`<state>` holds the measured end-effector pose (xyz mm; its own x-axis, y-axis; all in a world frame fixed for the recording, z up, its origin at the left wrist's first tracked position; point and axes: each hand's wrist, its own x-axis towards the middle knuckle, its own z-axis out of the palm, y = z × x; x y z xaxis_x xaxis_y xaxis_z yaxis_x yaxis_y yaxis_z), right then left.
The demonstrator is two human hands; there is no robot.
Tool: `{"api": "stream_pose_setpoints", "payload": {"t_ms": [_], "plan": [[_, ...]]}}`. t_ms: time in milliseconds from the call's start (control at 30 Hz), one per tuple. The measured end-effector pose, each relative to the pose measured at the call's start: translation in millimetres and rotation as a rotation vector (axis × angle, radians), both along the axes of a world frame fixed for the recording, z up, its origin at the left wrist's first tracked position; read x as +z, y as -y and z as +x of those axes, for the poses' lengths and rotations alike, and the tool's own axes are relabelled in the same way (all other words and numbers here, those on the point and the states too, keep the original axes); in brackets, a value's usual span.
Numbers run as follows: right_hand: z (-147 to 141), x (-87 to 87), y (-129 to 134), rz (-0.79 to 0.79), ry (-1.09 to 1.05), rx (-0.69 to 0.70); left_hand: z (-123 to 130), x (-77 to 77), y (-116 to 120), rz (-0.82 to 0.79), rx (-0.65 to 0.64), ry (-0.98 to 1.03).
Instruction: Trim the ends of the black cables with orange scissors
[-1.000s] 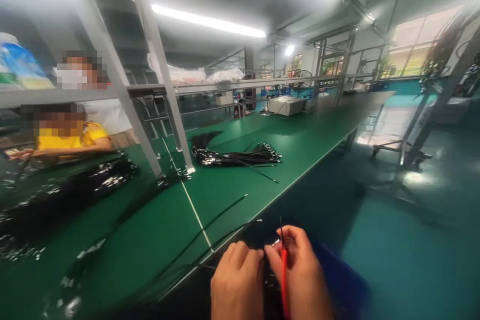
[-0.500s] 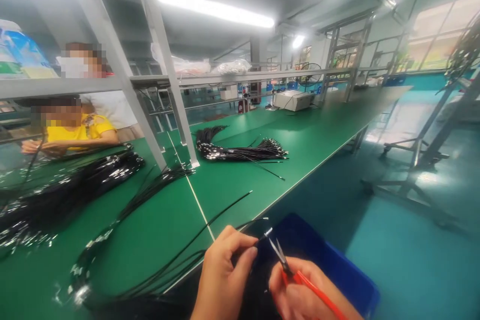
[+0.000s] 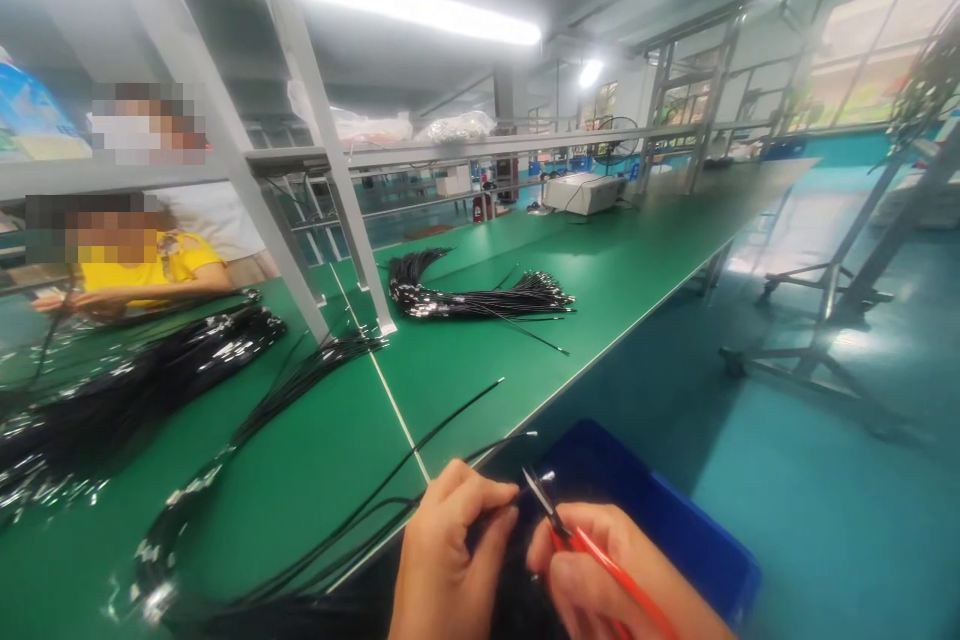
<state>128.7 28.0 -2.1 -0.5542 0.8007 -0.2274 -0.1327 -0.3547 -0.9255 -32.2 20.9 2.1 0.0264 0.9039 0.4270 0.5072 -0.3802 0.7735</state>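
Note:
At the table's near edge, my left hand (image 3: 454, 550) pinches a thin black cable, whose end is hard to make out between thumb and forefinger. Close on its right, my right hand (image 3: 611, 570) is wrapped round red-handled scissors (image 3: 546, 502), their blades pointing up and left towards the left fingertips. A small whitish piece (image 3: 548, 476) shows beside the blades. Loose black cables (image 3: 360, 520) run left from behind my left hand to a curved bundle (image 3: 161, 540) with shiny ends. Below both hands is a blue bin (image 3: 675, 530).
On the green table (image 3: 465, 350) lie another curved cable bundle (image 3: 480, 300) and a large cable pile (image 3: 150, 380). Metal shelf posts (image 3: 349, 210) rise at its middle. A person in yellow (image 3: 142, 270) sits across, at the left. A wheeled metal rack (image 3: 821, 300) stands at the right.
The scissors have shifted slightly left, closer to my left hand, and their blades have come nearer together. The whitish tip at my left fingertips now shows apart, beside the blades.

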Motion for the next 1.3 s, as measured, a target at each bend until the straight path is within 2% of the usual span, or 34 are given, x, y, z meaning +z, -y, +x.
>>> {"api": "stream_pose_setpoints", "payload": {"t_ms": [67,133,200,300,367,467,533,700,767,900,1067,1300], "plan": [[-2.0,3.1,3.7,0.024,0.117,-0.009,-0.5,-0.8,-0.8,-0.010,-0.024,-0.015],[-3.4,4.0,9.4,0.093,0.182,-0.090,-1.7,0.1,-1.3,-0.029,-0.027,0.001],[-4.0,3.4,14.0,0.137,0.157,-0.272,-3.3,2.4,-1.0,-0.062,-0.007,0.054],[-5.2,3.7,13.7,0.108,0.002,-0.607,-6.9,6.8,0.2,-0.158,-0.041,0.118],[-7.9,6.3,8.6,0.104,-0.159,-0.707,-9.2,9.2,0.7,-0.223,-0.100,0.125],[-15.6,11.3,-0.1,0.130,-0.355,-0.681,-9.9,11.7,1.7,-0.265,-0.159,0.117],[-22.2,12.5,-3.1,0.152,-0.385,-0.678,-7.7,12.8,3.7,-0.252,-0.180,0.101],[-38.3,4.1,1.0,0.176,-0.325,-0.741,1.7,12.3,11.4,-0.116,-0.073,0.140],[-42.4,-1.9,4.8,0.172,-0.334,-0.729,2.8,10.2,13.0,-0.116,-0.047,0.178],[-41.4,-9.0,11.4,0.105,-0.465,-0.648,-1.6,5.4,12.6,-0.235,-0.094,0.265],[-38.0,-4.6,13.0,-0.072,-0.593,-0.583,-4.9,3.7,11.8,-0.350,-0.218,0.396],[-48.7,0.6,18.4,-0.020,-0.436,-0.648,-4.1,8.7,10.5,-0.470,-0.192,0.654]]}}
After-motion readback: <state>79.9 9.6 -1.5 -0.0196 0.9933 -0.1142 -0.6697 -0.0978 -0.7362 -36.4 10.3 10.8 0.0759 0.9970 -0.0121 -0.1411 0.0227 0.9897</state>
